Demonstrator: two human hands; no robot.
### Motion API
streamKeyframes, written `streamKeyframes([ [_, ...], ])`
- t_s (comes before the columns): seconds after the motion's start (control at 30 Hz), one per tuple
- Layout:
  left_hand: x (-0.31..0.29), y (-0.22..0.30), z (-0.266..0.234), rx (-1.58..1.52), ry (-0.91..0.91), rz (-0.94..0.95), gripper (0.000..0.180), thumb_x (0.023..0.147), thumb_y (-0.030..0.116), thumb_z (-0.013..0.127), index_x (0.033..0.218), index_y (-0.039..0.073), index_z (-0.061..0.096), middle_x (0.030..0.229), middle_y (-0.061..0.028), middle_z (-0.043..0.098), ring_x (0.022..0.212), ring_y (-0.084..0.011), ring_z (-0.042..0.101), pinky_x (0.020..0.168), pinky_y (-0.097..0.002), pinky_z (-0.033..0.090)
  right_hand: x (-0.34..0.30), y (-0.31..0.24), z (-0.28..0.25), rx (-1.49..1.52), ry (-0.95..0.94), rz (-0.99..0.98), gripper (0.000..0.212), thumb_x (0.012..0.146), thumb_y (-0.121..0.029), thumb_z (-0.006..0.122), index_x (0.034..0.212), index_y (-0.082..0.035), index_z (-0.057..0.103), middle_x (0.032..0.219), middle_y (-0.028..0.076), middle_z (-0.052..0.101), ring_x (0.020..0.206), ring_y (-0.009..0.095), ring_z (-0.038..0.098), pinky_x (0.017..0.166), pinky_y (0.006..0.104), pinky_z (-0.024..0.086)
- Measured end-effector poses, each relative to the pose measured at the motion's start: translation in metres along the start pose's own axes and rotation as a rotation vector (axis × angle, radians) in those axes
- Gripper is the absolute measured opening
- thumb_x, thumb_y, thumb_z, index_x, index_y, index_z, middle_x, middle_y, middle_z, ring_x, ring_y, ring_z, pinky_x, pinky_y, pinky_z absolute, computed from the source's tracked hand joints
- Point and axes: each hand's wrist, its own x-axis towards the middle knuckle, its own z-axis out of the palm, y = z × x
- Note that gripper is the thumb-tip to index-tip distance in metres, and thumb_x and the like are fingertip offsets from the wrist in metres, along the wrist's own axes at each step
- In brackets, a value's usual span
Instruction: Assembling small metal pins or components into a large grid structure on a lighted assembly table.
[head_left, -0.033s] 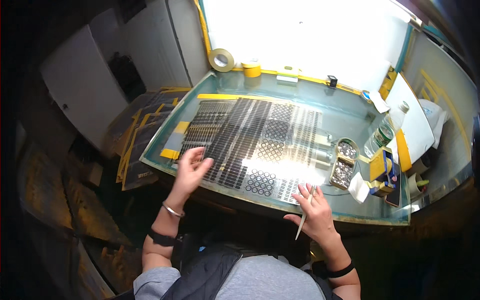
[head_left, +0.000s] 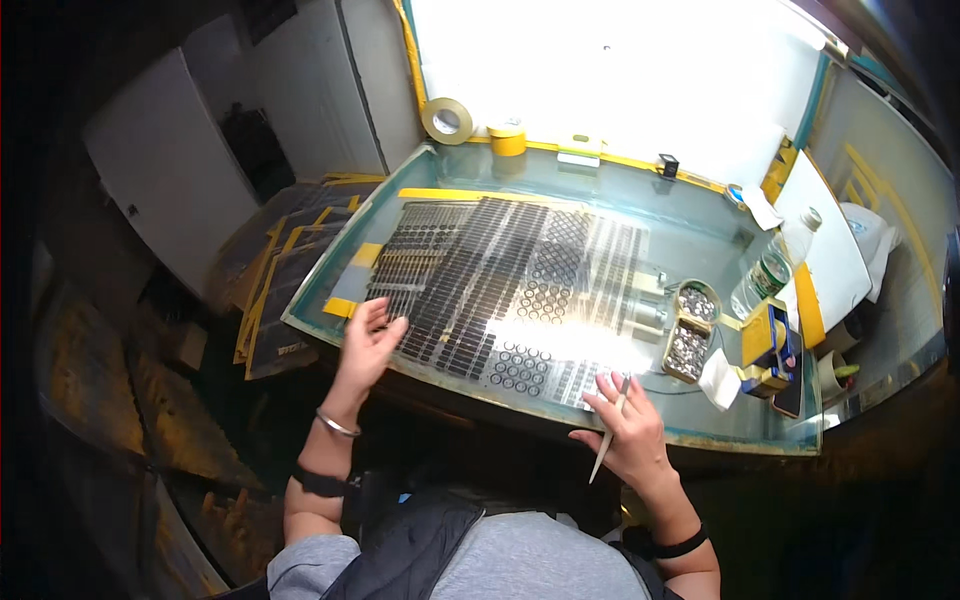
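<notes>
A film sheet [head_left: 480, 270] printed with rows of black bars and rings lies on the glass tabletop [head_left: 600, 185]. At its near left edge is my left hand [head_left: 368, 350], fingers apart and slightly curled, with nothing in it. Whether its fingertips touch the film I cannot tell. My right hand [head_left: 632, 430] is at the sheet's near right corner, over the table's front edge. A slim white pen-like stick [head_left: 606, 445] is held between its fingers, the pointed end tilted down toward me.
Two small trays of metal pieces [head_left: 687, 350] stand right of the film. Beside them are a white tissue [head_left: 719, 380], a yellow-and-blue block [head_left: 768, 345] and a plastic bottle [head_left: 768, 275]. Tape rolls [head_left: 447, 121] sit along the back edge. Dark yellow-edged panels [head_left: 290, 270] are stacked at left.
My left hand has drawn slightly left and toward me, off the film's printed bars. The right hand with the white stick stays nearly in place.
</notes>
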Motion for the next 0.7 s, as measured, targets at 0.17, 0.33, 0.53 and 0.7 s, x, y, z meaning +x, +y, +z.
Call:
streamKeyframes([
  [0.17, -0.018, 0.011, -0.028, -0.078, -0.111, -0.239, 0.051, 0.092, 0.023, 0.071, 0.132, 0.001, 0.048, 0.119, -0.0099, 0.057, 0.110, -0.0161, 0.056, 0.092, -0.0309, 0.048, -0.023, 0.002, 0.015, 0.035, 0.209, -0.084, 0.018, 0.071, 0.001, 0.075, 0.087, -0.004, 0.068, 0.096, 0.013, 0.073, 0.090, 0.031, 0.072, 0.086, 0.0419, 0.058],
  [0.33, 0.017, 0.033, -0.026, 0.038, -0.349, -0.351, 0.057, 0.092, 0.031, 0.070, 0.132, -0.002, 0.047, 0.107, -0.0055, 0.061, 0.093, -0.0105, 0.059, 0.068, -0.0220, 0.048, -0.034, 0.011, 0.012, 0.113, 0.260, -0.064, 0.017, 0.075, 0.006, 0.072, 0.089, -0.003, 0.066, 0.095, 0.013, 0.073, 0.091, 0.030, 0.072, 0.088, 0.0431, 0.058],
  [0.53, 0.074, 0.037, 0.003, -0.028, -0.625, -0.484, 0.029, 0.092, 0.028, 0.070, 0.103, 0.002, 0.064, 0.071, 0.0062, 0.050, 0.056, -0.0008, 0.039, 0.047, -0.0155, 0.031, -0.037, 0.015, 0.009, 0.206, 0.303, -0.054, 0.016, 0.078, 0.009, 0.068, 0.089, -0.002, 0.062, 0.097, 0.015, 0.073, 0.094, 0.031, 0.072, 0.087, 0.0436, 0.059],
  [0.7, 0.095, 0.028, 0.022, -0.365, -0.572, -0.605, 0.018, 0.092, 0.018, 0.069, 0.094, 0.001, 0.066, 0.083, -0.0020, 0.065, 0.067, -0.0096, 0.061, 0.060, -0.0225, 0.051, -0.037, 0.017, 0.006, 0.237, 0.285, -0.070, 0.016, 0.079, 0.010, 0.067, 0.087, -0.002, 0.061, 0.097, 0.016, 0.073, 0.095, 0.031, 0.072, 0.087, 0.0433, 0.059],
])
